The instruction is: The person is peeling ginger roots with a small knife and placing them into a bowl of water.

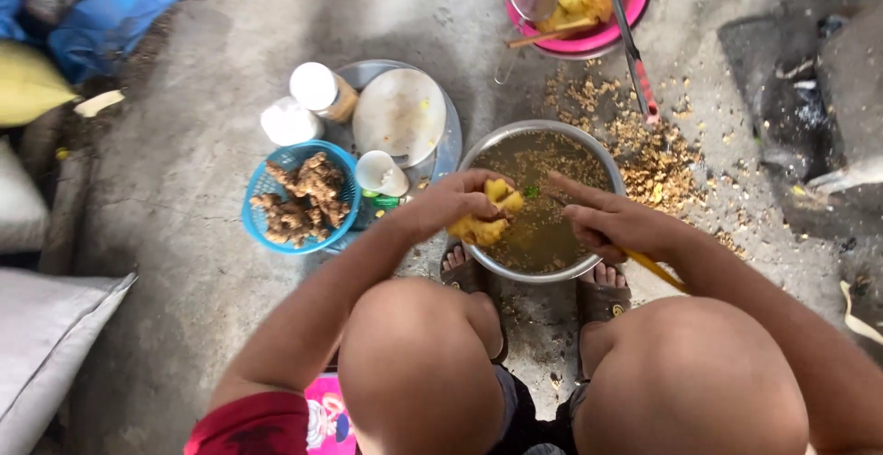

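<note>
While you squat with both knees framing the view and your sandalled feet tucked against the metal basin (pixel 478 156), your left hand (pixel 448 205) is curled tight around a knobbly yellow root (pixel 487 218), fingers pressed on it, holding it just over the near rim of the basin. The root's long axis runs roughly near-left to far-right, its upper lobe pointing toward the far side of the basin; the part that shows looks bare and yellow.

Your right hand (pixel 612 223) is closed on a yellow-handled tool (pixel 655 269), forefinger stretched out toward the root. Handle trails back toward your right knee; the working end is hidden, so you cannot tell blade from scraper.

Basin holds murky brownish water with scraps floating. Peelings (pixel 644 147) heaped on the concrete just beyond, right of it.

Left of the basin: blue basket (pixel 260 225) with brown unpeeled roots (pixel 303 199), several left. Farther out, a pink bowl (pixel 635 0) holds cleaned yellow pieces (pixel 581 0). Judging by that, work is partway along: some done, a basketful to go.
</note>
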